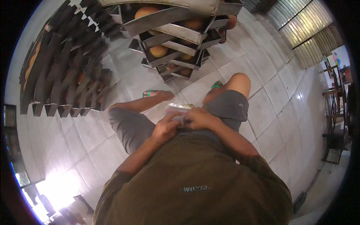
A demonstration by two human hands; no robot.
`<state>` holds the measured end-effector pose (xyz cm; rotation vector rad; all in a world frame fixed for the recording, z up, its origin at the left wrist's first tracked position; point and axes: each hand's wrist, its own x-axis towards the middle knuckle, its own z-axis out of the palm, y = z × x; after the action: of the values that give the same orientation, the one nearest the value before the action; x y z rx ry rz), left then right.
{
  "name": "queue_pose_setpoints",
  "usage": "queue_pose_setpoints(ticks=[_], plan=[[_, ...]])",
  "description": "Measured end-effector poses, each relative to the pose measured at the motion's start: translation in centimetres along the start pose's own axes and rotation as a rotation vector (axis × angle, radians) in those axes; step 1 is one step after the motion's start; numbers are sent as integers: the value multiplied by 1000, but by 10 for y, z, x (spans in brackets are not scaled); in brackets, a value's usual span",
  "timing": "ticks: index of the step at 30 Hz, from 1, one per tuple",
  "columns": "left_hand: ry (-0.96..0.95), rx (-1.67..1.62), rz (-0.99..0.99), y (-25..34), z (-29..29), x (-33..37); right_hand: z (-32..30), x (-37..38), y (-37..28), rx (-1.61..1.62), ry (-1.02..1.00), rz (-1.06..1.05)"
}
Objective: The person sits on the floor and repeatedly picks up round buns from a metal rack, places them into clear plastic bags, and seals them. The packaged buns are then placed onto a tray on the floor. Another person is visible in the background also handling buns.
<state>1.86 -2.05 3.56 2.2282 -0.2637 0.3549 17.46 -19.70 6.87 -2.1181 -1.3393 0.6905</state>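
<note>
Your left hand (166, 128) and right hand (201, 118) are both pinching a small clear plastic bag (175, 107) between the legs of your dark grey shorts (128, 126). Stacked grey metal trays (180, 33) holding round golden buns (158, 51) are blocking the way ahead; darker metal trays (36, 80) are crowding your left, while pale square floor tiles (277, 131) are stretching rightward

At the dial's centre, the plastic packet (178, 107) is gleaming whitish. Toward six o'clock, the shirt (195, 161) is showing olive-brown; toward twelve, buns (158, 51) are glowing golden-orange, trays (182, 33) silver-grey, sandal straps (150, 93) green.
</note>
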Motion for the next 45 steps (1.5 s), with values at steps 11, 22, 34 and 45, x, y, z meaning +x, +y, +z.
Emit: queue_pose_setpoints(ticks=[11,22,34,45], plan=[[403,-1225,-649,72,-31,93,-86,51,-67,876,732,406],[573,-301,-755,-118,-51,40,-227,57,-134,506,507,-249],[542,-488,-811,-222,-8,-15,-470,241,-35,-169,262,566],[597,-1591,-899,-143,-44,19,-462,200,-36,-208,558,100]])
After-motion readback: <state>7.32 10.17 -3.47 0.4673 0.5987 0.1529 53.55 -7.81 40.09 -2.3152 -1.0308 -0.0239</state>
